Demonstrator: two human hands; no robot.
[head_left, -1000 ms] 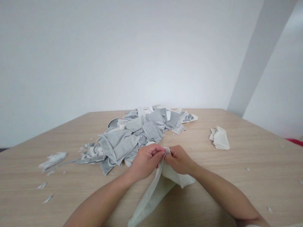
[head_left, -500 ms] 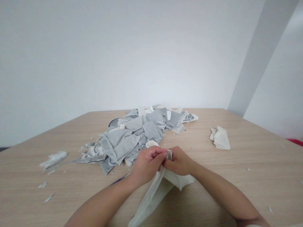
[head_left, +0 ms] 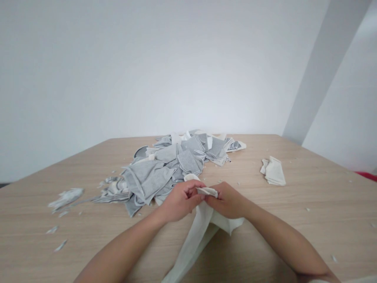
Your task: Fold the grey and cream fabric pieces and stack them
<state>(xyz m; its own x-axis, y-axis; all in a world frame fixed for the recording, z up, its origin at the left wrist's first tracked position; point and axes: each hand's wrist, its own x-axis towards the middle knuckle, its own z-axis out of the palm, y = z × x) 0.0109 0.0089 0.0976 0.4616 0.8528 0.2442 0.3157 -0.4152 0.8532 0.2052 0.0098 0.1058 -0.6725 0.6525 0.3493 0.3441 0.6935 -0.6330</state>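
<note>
Both of my hands grip an off-white piece of cloth [head_left: 196,236] in front of me. My left hand [head_left: 181,200] pinches its upper edge between thumb and fingers, and my right hand [head_left: 226,199] is closed on the same edge just to the right. A short folded strip of the edge shows between the fingertips. Below the hands the cloth hangs down in two parts, one long and toward me, the other shorter and to the right. Just beyond my left hand lies a heap of grey fabric pieces [head_left: 150,179].
The heap, with white and striped pieces in it, stretches back across the wooden table [head_left: 294,220]. Folded cream cloths [head_left: 274,171] lie at the right. Toward the left are a tuft of white threads [head_left: 67,197] and small scraps [head_left: 61,245]. A wall stands behind.
My hands have moved slightly apart, and more of the cloth's folded edge shows between them. The hanging cloth has shifted a little to the right.
</note>
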